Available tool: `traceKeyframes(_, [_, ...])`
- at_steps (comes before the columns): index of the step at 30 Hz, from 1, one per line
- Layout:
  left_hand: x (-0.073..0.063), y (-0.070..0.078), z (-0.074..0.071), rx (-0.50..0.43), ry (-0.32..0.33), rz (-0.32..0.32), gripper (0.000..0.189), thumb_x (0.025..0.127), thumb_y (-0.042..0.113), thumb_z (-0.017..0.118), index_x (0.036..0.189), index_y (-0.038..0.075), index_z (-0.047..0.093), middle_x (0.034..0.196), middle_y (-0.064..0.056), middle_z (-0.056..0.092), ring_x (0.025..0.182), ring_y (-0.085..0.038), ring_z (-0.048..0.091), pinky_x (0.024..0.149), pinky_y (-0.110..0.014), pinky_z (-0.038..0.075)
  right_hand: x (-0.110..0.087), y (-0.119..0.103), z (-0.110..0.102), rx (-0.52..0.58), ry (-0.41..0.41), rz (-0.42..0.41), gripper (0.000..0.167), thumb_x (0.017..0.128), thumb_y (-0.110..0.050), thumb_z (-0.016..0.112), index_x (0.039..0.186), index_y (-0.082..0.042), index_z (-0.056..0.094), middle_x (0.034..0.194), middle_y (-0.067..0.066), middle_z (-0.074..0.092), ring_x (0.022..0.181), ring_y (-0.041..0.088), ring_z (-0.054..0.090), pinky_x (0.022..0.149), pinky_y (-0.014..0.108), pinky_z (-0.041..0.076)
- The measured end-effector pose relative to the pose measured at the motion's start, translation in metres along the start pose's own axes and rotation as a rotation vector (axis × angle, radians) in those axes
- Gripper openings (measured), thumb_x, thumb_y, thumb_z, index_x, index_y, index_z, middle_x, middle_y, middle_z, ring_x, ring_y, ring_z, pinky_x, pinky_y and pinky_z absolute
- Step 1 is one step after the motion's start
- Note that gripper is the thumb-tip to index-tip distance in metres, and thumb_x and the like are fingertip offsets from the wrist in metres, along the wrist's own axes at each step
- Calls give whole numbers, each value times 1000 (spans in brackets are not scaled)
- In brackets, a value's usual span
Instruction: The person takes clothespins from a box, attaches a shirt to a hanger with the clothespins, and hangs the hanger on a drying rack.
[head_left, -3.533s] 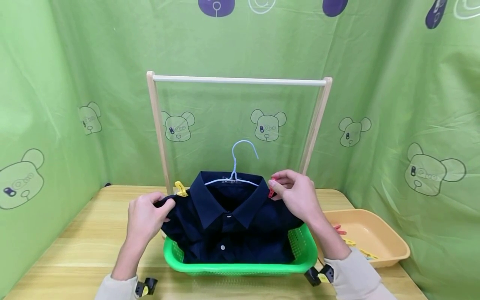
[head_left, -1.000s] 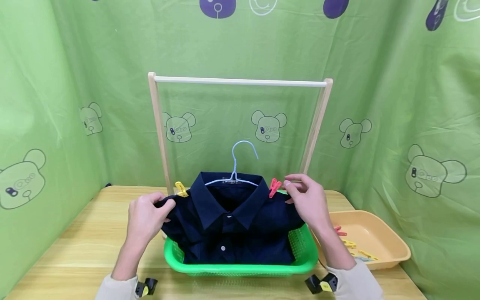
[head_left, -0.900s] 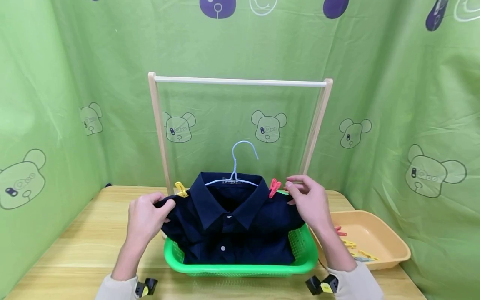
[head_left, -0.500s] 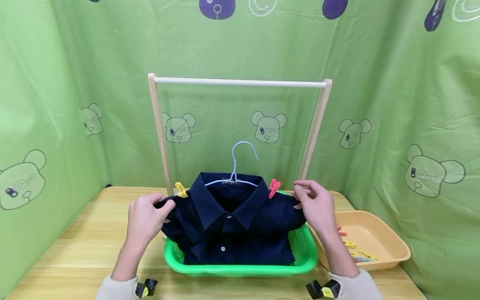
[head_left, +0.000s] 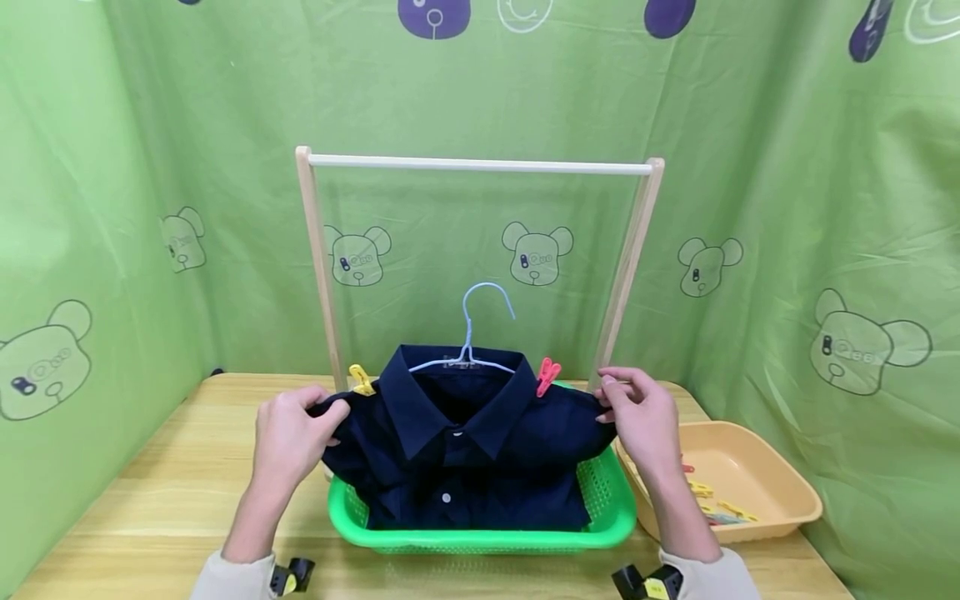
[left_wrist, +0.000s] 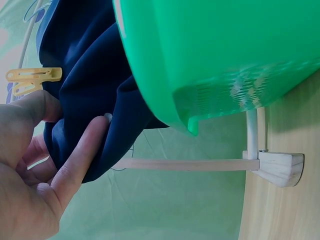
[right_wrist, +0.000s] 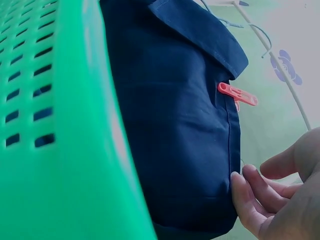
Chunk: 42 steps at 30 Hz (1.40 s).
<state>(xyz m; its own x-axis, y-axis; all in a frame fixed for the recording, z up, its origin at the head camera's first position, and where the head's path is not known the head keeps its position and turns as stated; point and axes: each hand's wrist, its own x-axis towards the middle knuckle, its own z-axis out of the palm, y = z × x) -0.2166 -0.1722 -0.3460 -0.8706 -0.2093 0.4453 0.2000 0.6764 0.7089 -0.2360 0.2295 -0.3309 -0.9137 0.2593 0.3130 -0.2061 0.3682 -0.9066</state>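
A dark navy shirt [head_left: 480, 467] on a pale blue wire hanger [head_left: 468, 325] stands out of a green basket [head_left: 480, 540]. My left hand [head_left: 292, 433] pinches the shirt's shoulder, beside a yellow clothespin [head_left: 362, 380] clipped there. In the left wrist view the cloth lies between thumb and fingers. A red clothespin [head_left: 548, 377] grips the other shoulder near the collar. My right hand [head_left: 647, 417] is at the outer end of that shoulder. Its fingertips [right_wrist: 240, 187] touch the cloth edge in the right wrist view, the thumb standing apart from it.
Behind the basket stands a wooden rack with a white rail [head_left: 480, 164]. An orange tray [head_left: 795, 500] at the right holds several clothespins, red and yellow among them. Green curtains [head_left: 480, 83] hang around the wooden table [head_left: 172, 483].
My right hand has let go of the red clothespin, leaving it clipped on the shirt, and has moved right and slightly down along the shoulder. The left hand keeps its hold.
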Motion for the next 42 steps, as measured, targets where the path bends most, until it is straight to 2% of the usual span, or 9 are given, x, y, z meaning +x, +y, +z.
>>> traceKeyframes(10, [1,-1,0,-5,1,2,19,85,17,66,67,13,69,71,-7,74,48,-9,68,52,-24,56,0,3,-1,30,6,14,27,103,-15,55,123,0,66,89,6,73,75,9,69,69,24,61])
traceKeyframes(20, [0,-1,1,-13,1,1,19,85,18,66,66,14,68,69,-7,74,49,-11,69,51,-24,55,0,7,-7,11,14,26,28,102,-13,55,124,0,65,91,9,72,73,8,69,68,23,61])
traceKeyframes(26, [0,-2,1,6,18,26,19,84,17,66,65,15,69,66,-3,73,48,-9,68,52,-24,55,2,8,-15,-16,-40,31,32,103,-16,54,129,1,62,97,10,72,76,6,68,70,24,61])
traceKeyframes(36, [1,-1,-2,22,34,19,18,84,19,65,68,16,71,68,-4,74,48,-7,68,54,-25,54,3,11,-20,-100,-124,24,38,105,-23,51,135,0,57,112,23,67,86,10,63,71,28,61])
traceKeyframes(42, [0,-1,-2,15,48,21,19,85,18,65,67,16,71,67,-4,74,48,-7,68,55,-24,55,4,12,-23,-139,-141,47,40,106,-26,49,136,0,56,115,24,67,81,9,66,70,26,60])
